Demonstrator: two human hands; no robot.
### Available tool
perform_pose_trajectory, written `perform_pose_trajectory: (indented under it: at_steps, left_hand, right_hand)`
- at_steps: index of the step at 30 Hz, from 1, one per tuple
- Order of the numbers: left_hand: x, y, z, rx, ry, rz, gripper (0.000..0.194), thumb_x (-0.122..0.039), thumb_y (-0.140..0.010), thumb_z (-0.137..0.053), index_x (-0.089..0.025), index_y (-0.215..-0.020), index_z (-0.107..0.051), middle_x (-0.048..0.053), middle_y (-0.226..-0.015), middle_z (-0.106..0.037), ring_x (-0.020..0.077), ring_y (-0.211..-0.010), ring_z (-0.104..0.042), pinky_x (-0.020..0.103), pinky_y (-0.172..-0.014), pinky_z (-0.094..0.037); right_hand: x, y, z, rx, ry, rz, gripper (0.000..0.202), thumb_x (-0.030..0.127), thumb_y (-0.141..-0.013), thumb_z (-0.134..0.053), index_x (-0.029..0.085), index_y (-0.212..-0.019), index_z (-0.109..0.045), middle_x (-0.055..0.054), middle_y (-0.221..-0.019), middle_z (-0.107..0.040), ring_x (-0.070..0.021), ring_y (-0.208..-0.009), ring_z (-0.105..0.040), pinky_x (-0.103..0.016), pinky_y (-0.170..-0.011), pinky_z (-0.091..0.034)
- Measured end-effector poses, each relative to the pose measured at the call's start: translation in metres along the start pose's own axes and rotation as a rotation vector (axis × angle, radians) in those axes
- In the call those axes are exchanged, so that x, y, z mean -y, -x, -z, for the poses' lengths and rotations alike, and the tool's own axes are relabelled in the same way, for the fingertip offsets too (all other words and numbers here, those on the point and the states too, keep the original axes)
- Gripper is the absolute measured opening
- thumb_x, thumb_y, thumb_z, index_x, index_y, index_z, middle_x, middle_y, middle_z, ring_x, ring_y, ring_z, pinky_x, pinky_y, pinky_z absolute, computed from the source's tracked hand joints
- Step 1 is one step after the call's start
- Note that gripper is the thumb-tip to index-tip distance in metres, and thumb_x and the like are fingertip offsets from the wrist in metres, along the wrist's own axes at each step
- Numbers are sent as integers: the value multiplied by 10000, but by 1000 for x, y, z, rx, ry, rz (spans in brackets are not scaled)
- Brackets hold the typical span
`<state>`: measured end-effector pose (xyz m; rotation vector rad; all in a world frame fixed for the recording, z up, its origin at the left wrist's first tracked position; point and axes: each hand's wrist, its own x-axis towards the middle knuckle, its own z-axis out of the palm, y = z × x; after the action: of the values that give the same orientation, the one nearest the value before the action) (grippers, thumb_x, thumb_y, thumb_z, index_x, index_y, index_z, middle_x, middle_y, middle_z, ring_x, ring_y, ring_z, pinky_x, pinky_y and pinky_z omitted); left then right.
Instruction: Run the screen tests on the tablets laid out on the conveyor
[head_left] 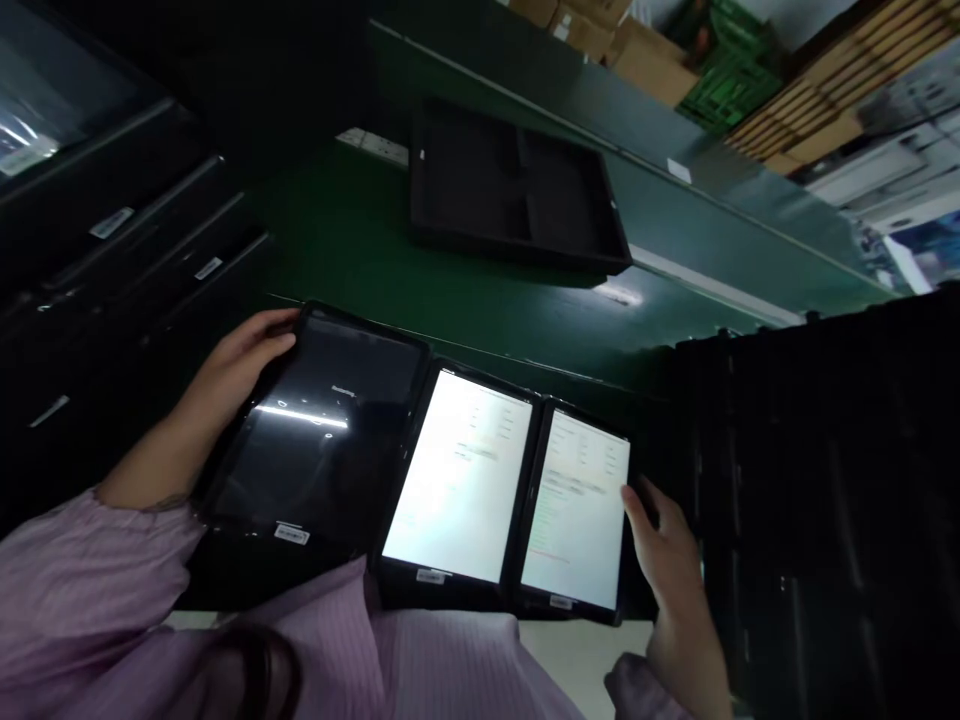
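Three black-framed tablets lie side by side in front of my body. On the left, a dark-screened tablet (315,430) shows a small line of pale text and a streak of reflected light. My left hand (251,355) grips its upper left edge, thumb on the near side. A middle tablet (461,480) has a bright white screen, and no hand touches it. The right tablet (574,510) is also lit, with rows of text and grey buttons. My right hand (664,540) holds its right edge, thumb at the screen border and other fingers partly hidden. Small white labels mark their lower edges.
A black compartment tray (517,235) sits on the green work surface (337,240) ahead. Stacked black trays (172,250) with labels rise at the left. More dark stacked trays (817,450) stand at the right. Cardboard boxes (649,60) and a green crate (731,65) are beyond.
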<state>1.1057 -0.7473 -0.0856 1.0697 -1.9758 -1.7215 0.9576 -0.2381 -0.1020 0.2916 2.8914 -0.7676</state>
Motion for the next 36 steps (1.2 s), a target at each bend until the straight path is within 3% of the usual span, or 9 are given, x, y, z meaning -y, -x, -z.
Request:
perform_pose_trajectory:
  at_steps: [3,9,14,17,19,23,28,32,36]
  left_hand:
    - [-6,3,-4,-30,-10,58,485,-325,-806,-759,-234,-1281,-733,31,-1323,-718,316,-1316,-603,488,-1229,-385]
    - [-13,22,-6,-81,-32,126,512,-281,-772,-763,-237,-1281,-727,42,-1301,-722,329,-1298,-613,501,-1238,-376]
    - [-33,51,-4,11,-373,246,784,-514,-851,-717,-263,-1563,-504,130,-1511,-563,417,-1356,-549,615,-1184,-398]
    - [-47,58,-14,50,-740,124,953,-560,-841,-684,-148,-1638,-364,191,-1698,-265,455,-1514,-327,631,-1219,-327]
    - [-52,57,-28,112,-872,-50,951,-552,-837,-655,-111,-1629,-366,192,-1716,-198,441,-1560,-223,624,-1239,-289]
    - [-52,39,-70,361,-892,-373,784,-572,-891,-590,-195,-1569,-485,143,-1673,-321,399,-1580,-208,609,-1281,-197]
    - [-51,11,-113,403,-991,-484,652,-430,-929,-573,-117,-1500,-559,172,-1544,-501,380,-1527,-348,559,-1300,-156]
    - [-60,5,-126,380,-1054,-494,580,-375,-943,-598,-42,-1418,-625,201,-1423,-613,385,-1408,-498,538,-1295,-177]
    - [-67,7,-128,368,-1098,-509,514,-374,-951,-639,-51,-1349,-675,196,-1357,-663,409,-1295,-566,561,-1180,-383]
  right_hand:
    - [-13,10,-10,43,-111,-56,1040,905,-642,-572,147,-1349,-656,-206,-1415,-648,-443,-1372,-547,-590,-1183,-411]
    - [-8,13,-14,63,-245,9,1050,829,-713,-631,208,-1548,-491,-155,-1544,-567,-401,-1424,-524,-561,-1193,-415]
    - [-7,4,-12,88,-304,35,991,786,-734,-664,231,-1539,-502,-144,-1541,-571,-400,-1421,-529,-588,-1191,-407]
    - [-5,-2,-15,86,-395,32,961,741,-718,-707,211,-1502,-540,-158,-1496,-608,-397,-1380,-566,-589,-1162,-440]
    - [-3,-4,-18,84,-474,29,947,715,-707,-735,199,-1481,-557,-163,-1463,-631,-391,-1362,-582,-581,-1151,-457]
    - [-3,-6,-22,97,-560,37,934,696,-724,-755,219,-1498,-537,-155,-1504,-601,-381,-1388,-567,-583,-1163,-452]
    - [-5,-8,-25,89,-596,37,913,682,-737,-757,210,-1489,-541,-158,-1492,-612,-371,-1392,-569,-578,-1175,-448]
    - [-4,-10,-24,90,-600,92,851,664,-779,-734,217,-1476,-537,-146,-1481,-621,-338,-1370,-591,-556,-1163,-468]
    - [-1,-9,-24,70,-580,94,798,647,-813,-707,241,-1475,-527,-125,-1516,-594,-315,-1401,-563,-541,-1175,-455]
